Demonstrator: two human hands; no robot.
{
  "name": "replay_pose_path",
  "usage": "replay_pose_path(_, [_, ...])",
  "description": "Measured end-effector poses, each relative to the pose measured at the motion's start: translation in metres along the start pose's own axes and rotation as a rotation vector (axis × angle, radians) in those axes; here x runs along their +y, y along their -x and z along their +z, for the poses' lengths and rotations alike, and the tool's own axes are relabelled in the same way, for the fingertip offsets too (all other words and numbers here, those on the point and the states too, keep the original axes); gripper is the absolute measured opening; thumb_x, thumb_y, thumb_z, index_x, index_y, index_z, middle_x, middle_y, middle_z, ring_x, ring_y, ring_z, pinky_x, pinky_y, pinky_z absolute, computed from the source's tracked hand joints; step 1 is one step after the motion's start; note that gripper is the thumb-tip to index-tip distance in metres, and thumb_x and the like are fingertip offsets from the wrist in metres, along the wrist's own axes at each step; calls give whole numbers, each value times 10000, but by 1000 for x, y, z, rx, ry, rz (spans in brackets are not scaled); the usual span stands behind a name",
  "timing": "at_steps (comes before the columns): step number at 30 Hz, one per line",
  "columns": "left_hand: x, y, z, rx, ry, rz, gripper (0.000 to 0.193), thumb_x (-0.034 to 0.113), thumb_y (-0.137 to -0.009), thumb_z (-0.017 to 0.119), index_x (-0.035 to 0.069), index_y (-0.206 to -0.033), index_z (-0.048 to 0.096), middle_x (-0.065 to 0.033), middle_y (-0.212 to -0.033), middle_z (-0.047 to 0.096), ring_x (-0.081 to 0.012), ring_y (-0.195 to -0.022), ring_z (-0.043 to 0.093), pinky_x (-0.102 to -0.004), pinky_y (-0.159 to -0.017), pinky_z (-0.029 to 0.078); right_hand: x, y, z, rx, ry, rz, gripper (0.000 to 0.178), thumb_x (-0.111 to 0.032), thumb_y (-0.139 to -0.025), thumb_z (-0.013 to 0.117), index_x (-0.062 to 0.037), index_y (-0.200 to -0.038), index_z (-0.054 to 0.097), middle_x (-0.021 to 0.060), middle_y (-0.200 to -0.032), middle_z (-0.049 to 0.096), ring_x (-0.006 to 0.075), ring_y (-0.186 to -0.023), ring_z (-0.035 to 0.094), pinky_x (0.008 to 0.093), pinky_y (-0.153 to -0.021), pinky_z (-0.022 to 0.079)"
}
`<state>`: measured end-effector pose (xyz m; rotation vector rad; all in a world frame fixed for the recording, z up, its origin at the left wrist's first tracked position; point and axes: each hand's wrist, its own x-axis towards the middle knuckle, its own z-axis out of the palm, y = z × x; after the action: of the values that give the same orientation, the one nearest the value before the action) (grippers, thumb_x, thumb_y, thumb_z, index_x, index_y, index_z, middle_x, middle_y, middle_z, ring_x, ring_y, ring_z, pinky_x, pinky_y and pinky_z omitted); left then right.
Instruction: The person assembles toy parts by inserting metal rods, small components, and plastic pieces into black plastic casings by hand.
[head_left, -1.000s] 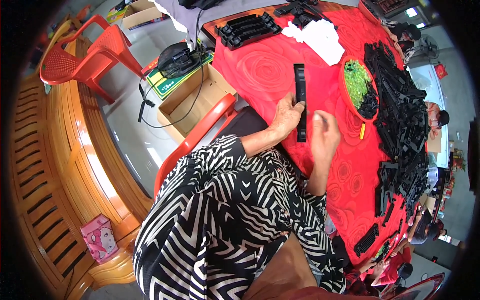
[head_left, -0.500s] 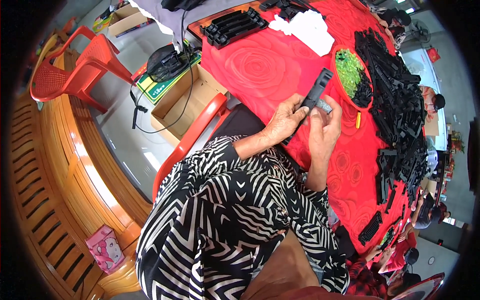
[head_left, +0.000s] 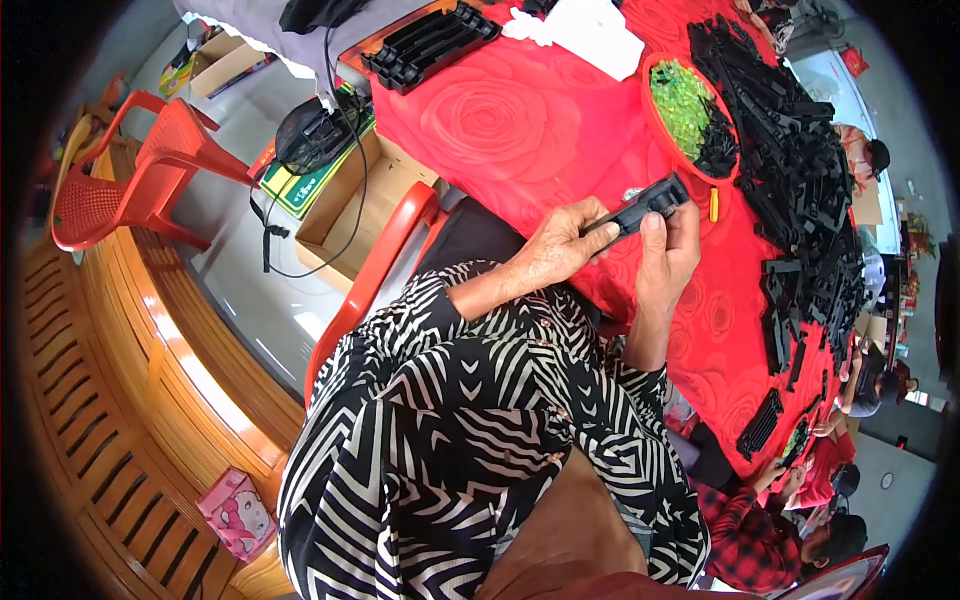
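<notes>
A red chair (head_left: 180,160) stands left, then an open brown box (head_left: 335,208). The left hand (head_left: 570,238) grips the lower part of a black bar (head_left: 632,217) over the red desk (head_left: 480,115). The right hand (head_left: 668,250) pinches its upper end. Next come a red bowl (head_left: 657,122) of green and black bits and a big black pile (head_left: 790,160).

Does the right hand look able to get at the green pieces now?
Probably yes: the right hand is near the open red container, where many green pieces lie uncovered. But this hand grips the black part, so it may have to let go first.
</notes>
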<state>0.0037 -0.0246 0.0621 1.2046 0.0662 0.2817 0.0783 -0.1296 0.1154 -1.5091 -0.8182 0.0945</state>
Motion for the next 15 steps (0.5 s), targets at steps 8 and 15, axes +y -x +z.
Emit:
replay_pose_path(8, [0,1,-5,52,-190,-53,186,146,-873,553,23,-746,494,44,-614,443,-28,-580,442,-199,-504,363,16,16,4,80,36,-5,238,-127,-858,541,22,-1022,454,56,-891,519,103,-796,484,245,-714,418])
replay_pose_path(15, [4,-4,-4,-22,-201,-87,146,139,-877,546,-1,-845,525,9,-675,521,-57,-648,504,-209,-582,410,10,17,0,153,0,11,226,-112,-861,535,27,-1018,452,68,-894,535,104,-790,493,243,-710,427])
